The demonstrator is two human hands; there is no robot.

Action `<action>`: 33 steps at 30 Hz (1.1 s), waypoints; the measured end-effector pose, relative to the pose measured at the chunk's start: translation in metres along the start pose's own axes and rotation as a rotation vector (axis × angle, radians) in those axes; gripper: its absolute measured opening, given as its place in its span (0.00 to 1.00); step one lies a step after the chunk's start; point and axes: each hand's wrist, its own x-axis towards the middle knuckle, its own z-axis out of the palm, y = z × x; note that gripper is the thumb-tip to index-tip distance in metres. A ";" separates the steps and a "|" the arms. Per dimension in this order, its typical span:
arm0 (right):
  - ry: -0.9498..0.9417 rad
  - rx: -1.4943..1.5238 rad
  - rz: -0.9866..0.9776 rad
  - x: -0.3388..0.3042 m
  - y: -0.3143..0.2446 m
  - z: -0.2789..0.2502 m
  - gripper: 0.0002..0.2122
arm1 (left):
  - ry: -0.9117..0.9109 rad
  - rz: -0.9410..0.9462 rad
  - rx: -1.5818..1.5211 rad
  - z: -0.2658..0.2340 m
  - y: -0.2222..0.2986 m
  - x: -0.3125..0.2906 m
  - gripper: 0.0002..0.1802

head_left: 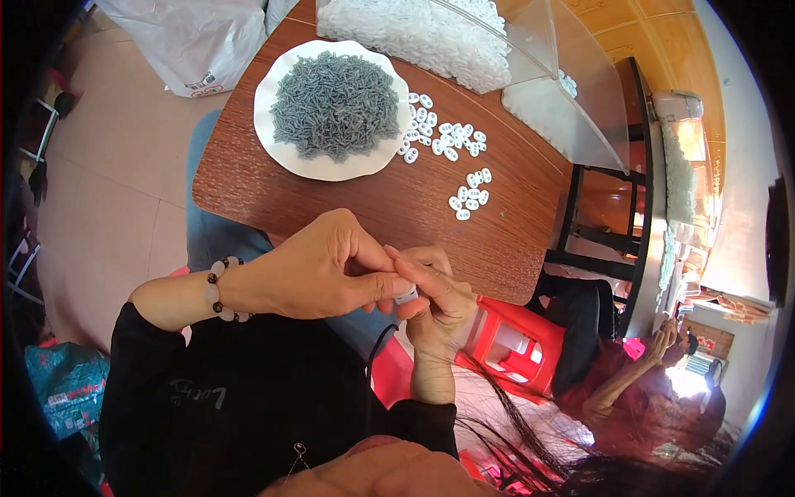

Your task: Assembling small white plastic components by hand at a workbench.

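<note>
Long dark hair hangs nearest the camera; beyond it, left hand and right hand pinch a small white plastic-looking piece.

Mostly hidden between the fingertips, it is probably light, stiff and slightly slippery, best taken by its edges. Both thumbs and forefingers close tightly around it. At eleven o'clock from them sits a white scalloped plate of thin grey rods; at one, loose white oval pieces.
</note>
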 end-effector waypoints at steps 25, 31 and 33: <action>0.013 0.155 0.098 0.002 0.037 0.000 0.29 | 0.124 0.028 -0.009 0.000 -0.018 0.017 0.13; 0.002 0.487 0.326 0.005 0.038 -0.006 0.40 | 0.225 0.065 -0.027 0.003 -0.039 0.028 0.17; -0.037 0.438 0.272 0.004 0.047 -0.009 0.40 | 0.231 0.101 -0.028 0.002 -0.044 0.029 0.18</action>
